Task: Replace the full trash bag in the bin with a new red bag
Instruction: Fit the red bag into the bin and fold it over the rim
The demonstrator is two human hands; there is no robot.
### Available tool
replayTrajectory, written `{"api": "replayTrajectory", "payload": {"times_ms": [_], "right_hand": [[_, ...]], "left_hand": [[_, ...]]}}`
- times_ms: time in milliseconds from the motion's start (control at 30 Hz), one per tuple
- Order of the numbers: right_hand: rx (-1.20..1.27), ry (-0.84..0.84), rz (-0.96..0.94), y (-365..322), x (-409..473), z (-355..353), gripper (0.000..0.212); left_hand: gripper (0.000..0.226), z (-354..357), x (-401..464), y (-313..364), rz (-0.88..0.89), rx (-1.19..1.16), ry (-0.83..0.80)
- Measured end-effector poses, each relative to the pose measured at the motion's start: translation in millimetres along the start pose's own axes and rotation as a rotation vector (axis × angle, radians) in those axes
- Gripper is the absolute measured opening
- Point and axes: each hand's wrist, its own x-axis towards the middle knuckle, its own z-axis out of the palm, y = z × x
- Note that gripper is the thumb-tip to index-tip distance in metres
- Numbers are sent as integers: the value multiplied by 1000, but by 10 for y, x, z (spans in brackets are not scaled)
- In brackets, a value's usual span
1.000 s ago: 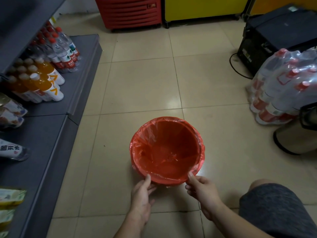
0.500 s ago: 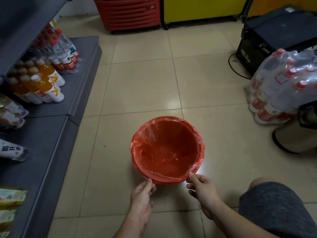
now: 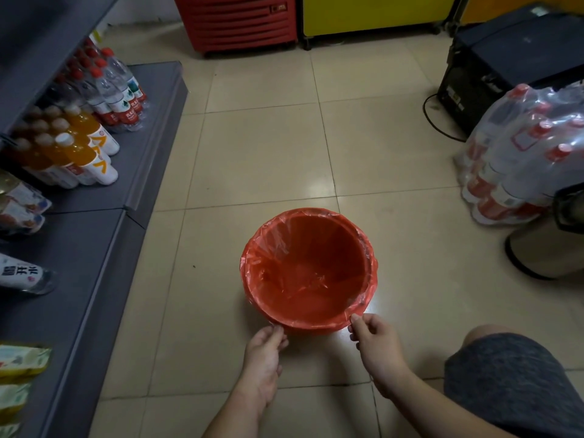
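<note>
While the right hand (image 3: 374, 344) pinches the folded-over edge of the red bag (image 3: 316, 322) at the near right of the rim, thumb on top and fingers curled beneath, the left hand (image 3: 264, 355) sits at the near left of the rim with its fingers bent toward the plastic; whether it truly grips the film or only touches it I cannot tell. Between the two hands the bag's cuff lies smooth over the lip of the bin (image 3: 308, 270), which stands on the tiled floor (image 3: 262, 159) just ahead of the person's knee (image 3: 505, 358). Inside, the liner looks empty and slack, with creases gathered near the bottom, so the new bag seems to be in place and the work looks close to finished. Risk sits mostly at the cuff: the film appears thin, and a hard downward tug from the pinching right hand could tear it or drag the far edge off the rim. At the right side the cuff looks bunched and loose, so it may slip inward once rubbish is dropped in. Off to the left a low shelf (image 3: 104, 248) carries bottles (image 3: 91, 153), well apart from the bin.
</note>
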Motion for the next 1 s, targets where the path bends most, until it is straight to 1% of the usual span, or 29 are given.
{"api": "replayTrajectory", "payload": {"times_ms": [167, 333, 467, 533, 567, 633, 700, 800, 867, 933, 1000], "right_hand": [[-95, -1, -77, 93, 18, -31, 22], [-127, -7, -89, 139, 49, -5, 22], [-97, -26, -54, 161, 63, -34, 20], [-64, -30, -13, 179, 92, -89, 16], [-30, -19, 4, 172, 121, -126, 12], [43, 31, 28, 100, 228, -224, 8], [77, 95, 12, -52, 413, -327, 9], [32, 122, -84, -388, 750, -412, 15], [9, 102, -144, -633, 974, -405, 16], [-18, 62, -156, -833, 1190, -381, 30], [-57, 19, -128, -967, 1360, -363, 39]], "left_hand": [[5, 3, 89, -40, 54, 76, 24], [11, 16, 183, -95, 71, 98, 27], [10, 9, 202, -117, 74, 74, 39], [4, -24, 194, -99, 39, 38, 55], [5, -59, 195, -65, 24, 13, 74], [17, -161, 243, 91, 43, -37, 150], [25, -246, 346, 367, 132, -22, 218], [42, -256, 495, 904, 327, 121, 241], [47, -171, 595, 1229, 427, 221, 240], [52, -69, 707, 1465, 431, 277, 202], [57, 8, 812, 1605, 362, 279, 150]]}}
